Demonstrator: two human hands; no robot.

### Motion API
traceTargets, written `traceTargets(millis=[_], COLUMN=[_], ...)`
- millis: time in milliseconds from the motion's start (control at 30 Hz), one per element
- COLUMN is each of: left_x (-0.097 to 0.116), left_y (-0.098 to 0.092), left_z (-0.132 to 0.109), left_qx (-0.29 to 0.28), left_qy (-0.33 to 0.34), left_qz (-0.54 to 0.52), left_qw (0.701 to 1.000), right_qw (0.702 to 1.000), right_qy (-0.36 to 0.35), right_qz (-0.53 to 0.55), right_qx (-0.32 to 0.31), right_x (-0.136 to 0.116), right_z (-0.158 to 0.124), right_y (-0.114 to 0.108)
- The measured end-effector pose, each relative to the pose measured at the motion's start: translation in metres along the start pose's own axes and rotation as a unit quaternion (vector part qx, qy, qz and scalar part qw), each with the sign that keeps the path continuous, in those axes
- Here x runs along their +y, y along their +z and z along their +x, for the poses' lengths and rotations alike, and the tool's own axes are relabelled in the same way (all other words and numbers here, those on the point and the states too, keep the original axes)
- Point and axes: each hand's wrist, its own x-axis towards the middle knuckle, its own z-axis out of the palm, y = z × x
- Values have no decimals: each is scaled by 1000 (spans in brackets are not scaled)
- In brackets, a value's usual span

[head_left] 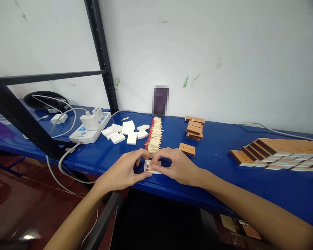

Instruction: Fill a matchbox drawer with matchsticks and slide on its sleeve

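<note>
A small white matchbox tray point(149, 167) with red-tipped matches in it lies near the front edge of the blue table point(219, 166). My left hand point(125, 170) pinches its left side and my right hand point(176, 166) pinches its right side, fingers curled around it. Just behind the tray lies a long heap of red-tipped matches point(154, 134). Several empty white trays point(125, 132) lie to the left of the heap. A single brown matchbox sleeve point(187, 149) lies right of my right hand, with a stack of brown sleeves point(194, 127) behind it.
Rows of filled matchboxes point(279, 154) cover the table's right end. A white power strip point(90, 126) with plugs and grey cables sits at the left, beside a black metal shelf frame point(104, 66). A blurred dark object point(160, 100) leans on the wall.
</note>
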Motion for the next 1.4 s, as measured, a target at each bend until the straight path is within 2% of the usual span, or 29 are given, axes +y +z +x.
traceTargets(millis=[167,267,367,500,667,933,1100,1233,1400], left_x=[0,0,-1,0,1,0,-1,-2,-2], left_y=[0,1,0,-2,-3,0,0,1,-1], left_z=[0,0,-1,-2,-2,1,2,2,1], left_qx=[2,5,5,-11,-16,22,43,48,38], left_qy=[-1,-3,5,22,10,-21,-39,-33,-20], left_qz=[11,21,26,18,25,31,23,3,-15], left_qw=[1000,1000,1000,1000,999,999,998,998,999], right_qw=[1000,1000,996,987,985,968,971,978,981], right_qy=[-5,-6,-3,0,22,1,-21,-30,-3], right_qz=[18,15,-63,-158,-169,-244,-235,-196,-192], right_qx=[-11,24,58,11,-28,-54,-39,-58,-31], right_x=[1,4,13,27,31,26,14,6,11], right_z=[0,1,3,3,2,1,1,0,1], right_y=[-1,-4,-7,-8,-6,-5,-6,-6,-7])
